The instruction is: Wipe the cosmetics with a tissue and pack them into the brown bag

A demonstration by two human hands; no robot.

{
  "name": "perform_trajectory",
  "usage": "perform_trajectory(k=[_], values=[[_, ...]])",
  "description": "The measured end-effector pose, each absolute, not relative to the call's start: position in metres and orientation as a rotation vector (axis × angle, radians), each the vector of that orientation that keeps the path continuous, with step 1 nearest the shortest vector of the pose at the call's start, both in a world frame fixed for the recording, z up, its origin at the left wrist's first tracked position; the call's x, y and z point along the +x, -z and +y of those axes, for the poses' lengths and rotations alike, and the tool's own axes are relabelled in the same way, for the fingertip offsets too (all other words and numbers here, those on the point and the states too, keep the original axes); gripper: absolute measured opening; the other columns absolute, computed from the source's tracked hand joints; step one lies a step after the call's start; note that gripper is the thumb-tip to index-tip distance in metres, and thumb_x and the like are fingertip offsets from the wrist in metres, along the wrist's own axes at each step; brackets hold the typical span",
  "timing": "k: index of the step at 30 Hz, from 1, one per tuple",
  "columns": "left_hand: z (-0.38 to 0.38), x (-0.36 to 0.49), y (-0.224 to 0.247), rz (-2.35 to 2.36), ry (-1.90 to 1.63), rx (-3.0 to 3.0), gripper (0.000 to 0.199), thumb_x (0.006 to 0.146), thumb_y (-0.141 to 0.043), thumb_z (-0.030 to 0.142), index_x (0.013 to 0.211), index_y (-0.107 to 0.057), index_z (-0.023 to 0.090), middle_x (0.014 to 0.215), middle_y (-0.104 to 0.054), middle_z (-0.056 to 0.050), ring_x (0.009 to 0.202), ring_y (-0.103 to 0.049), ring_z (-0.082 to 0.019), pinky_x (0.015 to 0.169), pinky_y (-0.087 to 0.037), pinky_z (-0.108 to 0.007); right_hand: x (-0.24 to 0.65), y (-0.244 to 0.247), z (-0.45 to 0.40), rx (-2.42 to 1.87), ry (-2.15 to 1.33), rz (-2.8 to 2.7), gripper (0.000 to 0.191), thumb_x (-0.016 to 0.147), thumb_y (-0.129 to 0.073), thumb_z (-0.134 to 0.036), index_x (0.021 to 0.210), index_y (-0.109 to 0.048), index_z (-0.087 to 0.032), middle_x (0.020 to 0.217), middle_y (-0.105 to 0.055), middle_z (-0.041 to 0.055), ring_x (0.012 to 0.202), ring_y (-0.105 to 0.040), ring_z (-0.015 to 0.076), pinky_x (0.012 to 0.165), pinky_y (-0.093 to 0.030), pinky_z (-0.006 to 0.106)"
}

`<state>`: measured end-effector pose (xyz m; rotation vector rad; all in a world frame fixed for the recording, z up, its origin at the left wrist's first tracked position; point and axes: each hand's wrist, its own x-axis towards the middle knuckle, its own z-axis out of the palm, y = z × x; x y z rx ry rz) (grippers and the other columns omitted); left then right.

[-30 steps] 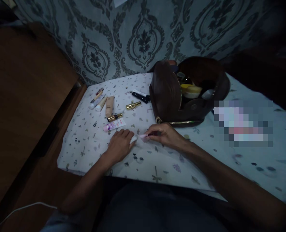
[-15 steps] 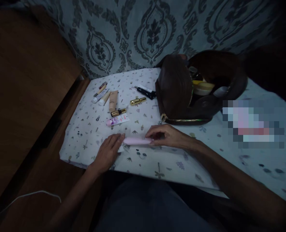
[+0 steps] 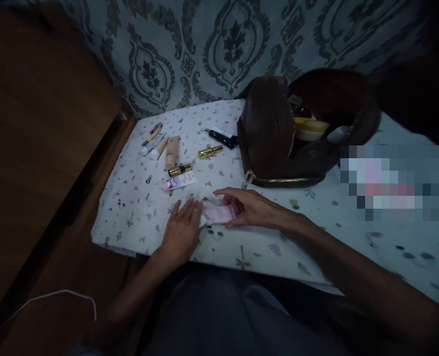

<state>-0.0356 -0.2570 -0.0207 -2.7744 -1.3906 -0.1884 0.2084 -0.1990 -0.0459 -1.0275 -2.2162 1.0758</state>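
Observation:
A pale pink tube [image 3: 219, 214] lies low over the patterned cloth in front of me. My right hand [image 3: 246, 206] grips its right end between thumb and fingers. Flat across the left end rests my left hand [image 3: 184, 225], fingers stretched out and slightly apart; what lies beneath them is hidden. Just beyond the hands is a white tube with a pink cap [image 3: 179, 182]. Behind that come a gold-and-black lipstick tube [image 3: 180, 170], a gold tube [image 3: 210, 152] and a beige squeeze tube [image 3: 172, 151].
A brown zip bag [image 3: 278, 143] stands open at the back right, with a yellow round container [image 3: 312, 129] inside. A black tube [image 3: 220, 138] lies beside it. Several slim tubes sit at the back left. A blurred patch [image 3: 388, 183] covers something right. A wooden panel [image 3: 48, 123] borders the left.
The pink tube has turned, so its broader printed face now shows. My left hand has slid right along it, covering more of the left end. My right hand keeps its grip.

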Motion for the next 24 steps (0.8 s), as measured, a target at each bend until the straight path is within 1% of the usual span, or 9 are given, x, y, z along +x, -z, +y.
perform_trajectory(k=[3, 6, 8, 10, 13, 15, 17, 20, 24], values=[[-0.259, -0.006, 0.026, -1.298, 0.159, -2.786, 0.047, 0.088, -0.046, 0.008, 0.134, -0.044, 0.004, 0.140, -0.056, -0.019, 0.137, -0.044, -0.029, 0.114, -0.032, -0.047, 0.206, 0.049, -0.200, -1.040, -1.037, -2.239, 0.085, 0.067, -0.078, -0.030, 0.144, -0.042, -0.023, 0.097, -0.065, 0.0030, 0.067, -0.056, 0.0133, 0.064, -0.048, 0.027], [-0.259, 0.020, 0.029, -1.310, 0.144, -2.755, 0.038, 0.089, -0.046, 0.010, 0.127, -0.049, 0.007, 0.132, -0.059, -0.018, 0.125, -0.053, -0.029, 0.107, -0.039, -0.045, 0.206, 0.048, -0.202, -1.041, -0.995, -2.268, 0.089, 0.068, -0.069, -0.015, 0.149, -0.034, -0.021, 0.095, -0.064, 0.0035, 0.071, -0.058, 0.0154, 0.068, -0.050, 0.029], [-0.258, 0.029, 0.026, -1.354, 0.103, -2.744, 0.027, 0.090, -0.046, 0.011, 0.116, -0.054, 0.011, 0.121, -0.063, -0.015, 0.111, -0.058, -0.027, 0.096, -0.045, -0.043, 0.207, 0.048, -0.202, -1.027, -0.980, -2.289, 0.092, 0.068, -0.068, -0.014, 0.151, -0.030, -0.020, 0.095, -0.064, 0.0039, 0.075, -0.059, 0.0171, 0.071, -0.050, 0.031], [-0.254, 0.029, 0.020, -1.410, 0.055, -2.736, 0.018, 0.090, -0.049, 0.014, 0.107, -0.054, 0.015, 0.111, -0.063, -0.011, 0.101, -0.059, -0.027, 0.088, -0.047, -0.041, 0.207, 0.048, -0.203, -1.027, -0.981, -2.299, 0.094, 0.069, -0.073, -0.021, 0.152, -0.028, -0.020, 0.097, -0.064, 0.0045, 0.080, -0.060, 0.0188, 0.074, -0.050, 0.032], [-0.247, 0.014, 0.011, -1.539, 0.015, -2.681, 0.016, 0.090, -0.051, 0.018, 0.105, -0.053, 0.017, 0.106, -0.063, -0.009, 0.099, -0.057, -0.028, 0.084, -0.047, -0.042, 0.206, 0.047, -0.205, -1.049, -0.961, -2.329, 0.089, 0.070, -0.079, -0.036, 0.147, -0.037, -0.022, 0.106, -0.062, 0.0072, 0.094, -0.060, 0.0231, 0.083, -0.049, 0.036], [-0.243, -0.002, 0.007, -1.667, 0.014, -2.609, 0.018, 0.091, -0.050, 0.017, 0.108, -0.052, 0.018, 0.106, -0.064, -0.010, 0.098, -0.058, -0.028, 0.084, -0.046, -0.042, 0.205, 0.046, -0.205, -1.063, -0.945, -2.363, 0.079, 0.070, -0.079, -0.041, 0.140, -0.047, -0.023, 0.112, -0.060, 0.0086, 0.101, -0.059, 0.0252, 0.088, -0.048, 0.038], [-0.241, -0.020, 0.008, -1.803, 0.064, -2.535, 0.022, 0.091, -0.048, 0.015, 0.113, -0.051, 0.017, 0.106, -0.064, -0.011, 0.098, -0.059, -0.028, 0.084, -0.046, -0.041, 0.205, 0.043, -0.205, -1.079, -0.947, -2.393, 0.067, 0.071, -0.080, -0.040, 0.131, -0.056, -0.023, 0.111, -0.060, 0.0083, 0.100, -0.059, 0.0249, 0.088, -0.047, 0.038], [-0.242, -0.042, 0.014, -1.958, 0.273, -2.485, 0.024, 0.093, -0.043, 0.015, 0.115, -0.050, 0.016, 0.102, -0.065, -0.011, 0.097, -0.059, -0.027, 0.080, -0.046, -0.038, 0.203, 0.039, -0.206, -1.089, -0.948, -2.434, 0.052, 0.072, -0.080, -0.036, 0.119, -0.064, -0.021, 0.105, -0.060, 0.0068, 0.091, -0.059, 0.0221, 0.080, -0.048, 0.034], [-0.241, -0.056, 0.023, -2.055, 0.674, -2.530, 0.017, 0.094, -0.039, 0.019, 0.102, -0.053, 0.018, 0.086, -0.061, -0.005, 0.080, -0.057, -0.022, 0.071, -0.043, -0.032, 0.199, 0.036, -0.210, -1.085, -0.846, -2.457, 0.043, 0.075, -0.076, -0.036, 0.113, -0.065, -0.020, 0.101, -0.060, 0.0057, 0.087, -0.060, 0.0204, 0.074, -0.047, 0.031]])
